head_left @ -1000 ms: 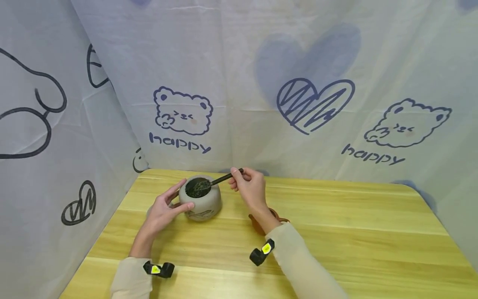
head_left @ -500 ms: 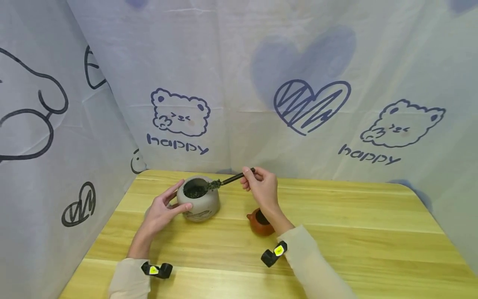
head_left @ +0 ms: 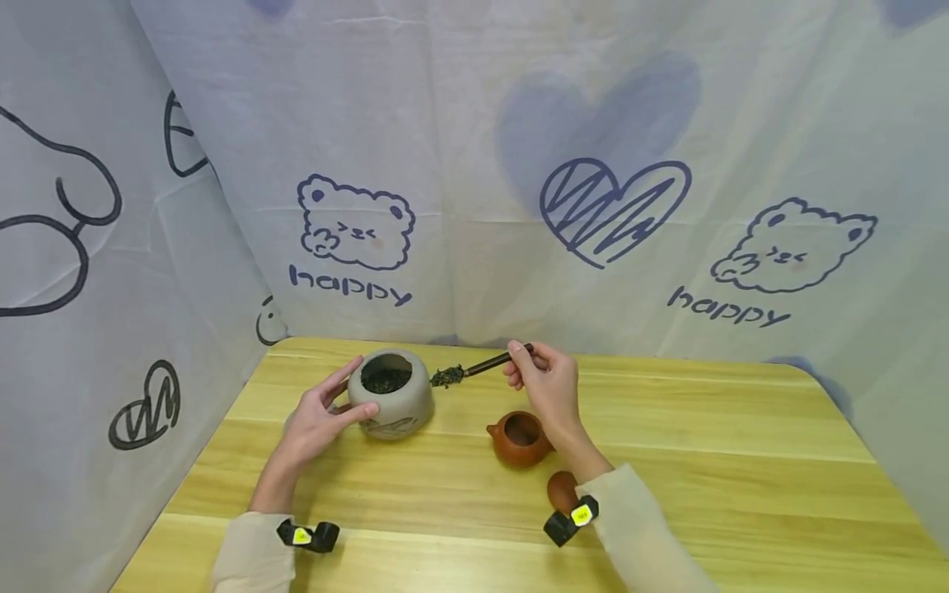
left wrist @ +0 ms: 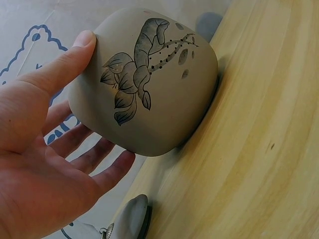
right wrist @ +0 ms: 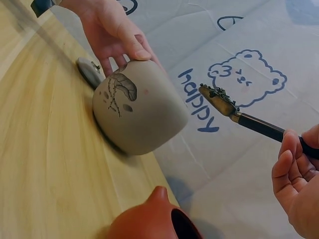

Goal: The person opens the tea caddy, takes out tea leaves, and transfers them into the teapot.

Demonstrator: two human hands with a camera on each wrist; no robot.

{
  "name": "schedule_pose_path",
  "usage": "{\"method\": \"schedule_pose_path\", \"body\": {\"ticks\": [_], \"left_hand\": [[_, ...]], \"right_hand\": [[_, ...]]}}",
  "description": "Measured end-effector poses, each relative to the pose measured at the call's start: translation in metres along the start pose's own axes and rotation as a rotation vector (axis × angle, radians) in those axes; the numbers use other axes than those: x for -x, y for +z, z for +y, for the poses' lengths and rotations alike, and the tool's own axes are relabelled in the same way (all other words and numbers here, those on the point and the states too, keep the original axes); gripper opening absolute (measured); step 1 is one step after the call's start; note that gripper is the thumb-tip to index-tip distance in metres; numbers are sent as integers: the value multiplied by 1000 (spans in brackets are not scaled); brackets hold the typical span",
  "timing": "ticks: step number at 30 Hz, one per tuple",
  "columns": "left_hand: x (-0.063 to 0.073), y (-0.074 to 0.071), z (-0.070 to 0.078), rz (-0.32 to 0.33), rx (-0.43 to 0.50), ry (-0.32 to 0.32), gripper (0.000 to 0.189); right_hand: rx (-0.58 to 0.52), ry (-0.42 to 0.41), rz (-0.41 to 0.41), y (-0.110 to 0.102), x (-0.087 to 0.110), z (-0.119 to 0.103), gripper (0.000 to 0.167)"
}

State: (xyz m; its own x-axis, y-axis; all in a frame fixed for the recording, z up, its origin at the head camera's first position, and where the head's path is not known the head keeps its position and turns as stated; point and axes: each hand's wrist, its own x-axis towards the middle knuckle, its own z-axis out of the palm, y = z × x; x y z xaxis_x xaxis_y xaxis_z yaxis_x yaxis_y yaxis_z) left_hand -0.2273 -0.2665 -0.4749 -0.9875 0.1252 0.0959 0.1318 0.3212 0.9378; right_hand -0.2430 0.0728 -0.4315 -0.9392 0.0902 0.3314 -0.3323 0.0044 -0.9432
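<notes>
My left hand holds a round grey tea jar by its side, thumb near the front rim and fingers behind. Dark tea leaves lie inside its open mouth. The left wrist view shows a painted lotus on the jar's wall. With thumb and fingers, my right hand pinches the dark handle of a tea scoop. Its blade, just right of the jar, carries a heap of tea leaves. Below the right hand sits a reddish-brown clay teapot, uncovered, its spout towards the jar.
A small reddish-brown lid lies in front of the teapot, partly hidden by the right wrist camera. Beside the jar, a grey lid with a tassel rests on the wooden table. A printed cloth hangs behind the table.
The scoop has come out of the jar loaded with tea leaves and moved right. With the right arm shifted right, the teapot and its small lid show. My left hand keeps its hold.
</notes>
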Motion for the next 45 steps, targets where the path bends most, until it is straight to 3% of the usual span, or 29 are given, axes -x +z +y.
{"method": "schedule_pose_path", "body": {"ticks": [26,45], "left_hand": [[-1,0,-1,7,-11,-6,82],[1,2,-3,21,-29,-4,80]], "right_hand": [[-27,76,96,-57,18,0,36],[0,90,169,-89,35,21,34]]}}
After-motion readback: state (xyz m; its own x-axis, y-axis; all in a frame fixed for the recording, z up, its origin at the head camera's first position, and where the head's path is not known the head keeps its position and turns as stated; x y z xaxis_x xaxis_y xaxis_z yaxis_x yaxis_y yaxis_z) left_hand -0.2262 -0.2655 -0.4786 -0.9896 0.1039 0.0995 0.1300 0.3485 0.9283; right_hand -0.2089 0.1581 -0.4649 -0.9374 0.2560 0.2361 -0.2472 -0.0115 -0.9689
